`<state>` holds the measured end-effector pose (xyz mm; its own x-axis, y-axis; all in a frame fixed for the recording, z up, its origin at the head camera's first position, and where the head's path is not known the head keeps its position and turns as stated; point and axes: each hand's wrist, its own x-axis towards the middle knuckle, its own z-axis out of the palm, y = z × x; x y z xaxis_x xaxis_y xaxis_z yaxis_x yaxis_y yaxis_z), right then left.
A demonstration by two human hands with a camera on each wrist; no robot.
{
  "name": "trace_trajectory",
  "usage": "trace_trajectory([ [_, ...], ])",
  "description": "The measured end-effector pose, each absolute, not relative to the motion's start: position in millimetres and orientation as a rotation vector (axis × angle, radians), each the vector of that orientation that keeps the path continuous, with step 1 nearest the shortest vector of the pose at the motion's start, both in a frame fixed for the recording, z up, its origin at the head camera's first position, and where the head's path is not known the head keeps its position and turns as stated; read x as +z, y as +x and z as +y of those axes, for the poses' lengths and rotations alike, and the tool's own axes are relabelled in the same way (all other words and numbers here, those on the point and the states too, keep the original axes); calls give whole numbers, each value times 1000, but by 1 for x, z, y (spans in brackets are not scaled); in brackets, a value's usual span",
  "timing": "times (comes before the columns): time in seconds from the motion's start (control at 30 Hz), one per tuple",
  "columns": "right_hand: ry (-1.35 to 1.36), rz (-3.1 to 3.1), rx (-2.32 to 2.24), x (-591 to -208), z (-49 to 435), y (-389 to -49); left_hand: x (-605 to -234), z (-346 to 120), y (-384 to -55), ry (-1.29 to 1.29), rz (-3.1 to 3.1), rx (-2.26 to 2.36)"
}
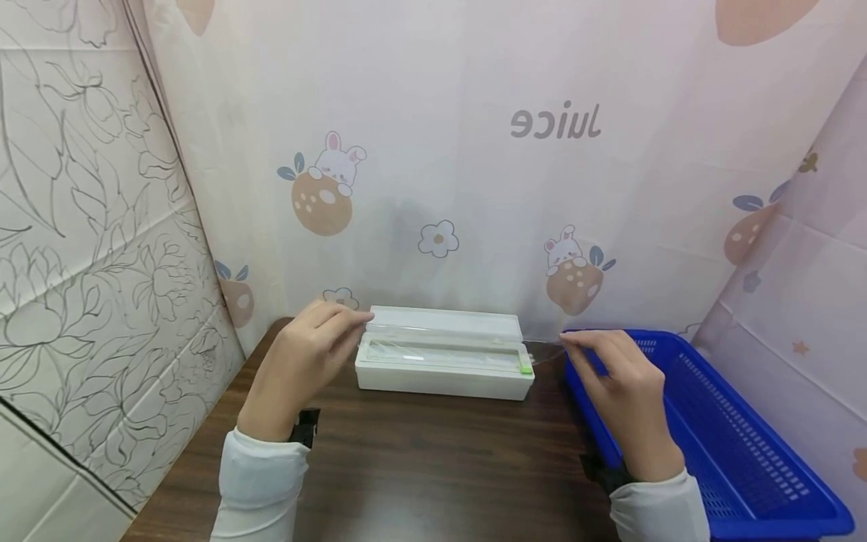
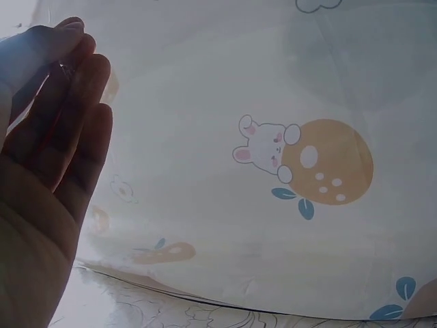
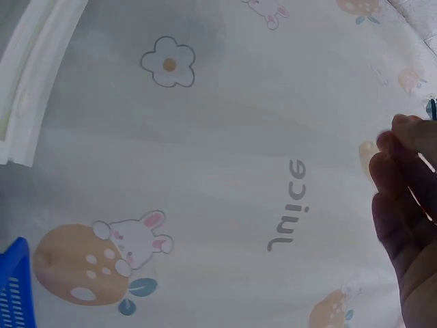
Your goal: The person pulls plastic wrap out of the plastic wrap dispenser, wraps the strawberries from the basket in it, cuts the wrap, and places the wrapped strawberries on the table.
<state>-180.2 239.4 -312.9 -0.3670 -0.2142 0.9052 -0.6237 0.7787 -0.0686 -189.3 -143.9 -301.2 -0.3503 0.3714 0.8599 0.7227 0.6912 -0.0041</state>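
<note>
A white plastic wrap dispenser (image 1: 440, 382) stands on the table with its lid (image 1: 443, 321) tilted up at the back. Clear plastic wrap (image 1: 547, 351) stretches across it and sticks out on the right. Thumb and fingertips of my left hand (image 1: 294, 369) pinch the wrap at the dispenser's left end. On the other side, my right hand (image 1: 623, 391) pinches the wrap's right edge between thumb and fingers. A green slider (image 1: 525, 369) sits at the dispenser's front right corner. Both wrist views show thumb meeting fingertips, with the film itself barely visible there.
A blue plastic basket (image 1: 738, 429) stands at the right, partly behind my right forearm. Under everything is a dark wooden table (image 1: 433, 452). A printed curtain (image 1: 433, 150) hangs close behind the dispenser, and a flower-patterned wall (image 1: 101, 263) rises on the left.
</note>
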Motion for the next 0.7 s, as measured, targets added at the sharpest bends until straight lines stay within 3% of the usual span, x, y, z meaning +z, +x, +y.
trace_trajectory([
  [0.7,544,-1933,834,-334,247,-185,-318,-148,-198,-789,-1900,-717],
])
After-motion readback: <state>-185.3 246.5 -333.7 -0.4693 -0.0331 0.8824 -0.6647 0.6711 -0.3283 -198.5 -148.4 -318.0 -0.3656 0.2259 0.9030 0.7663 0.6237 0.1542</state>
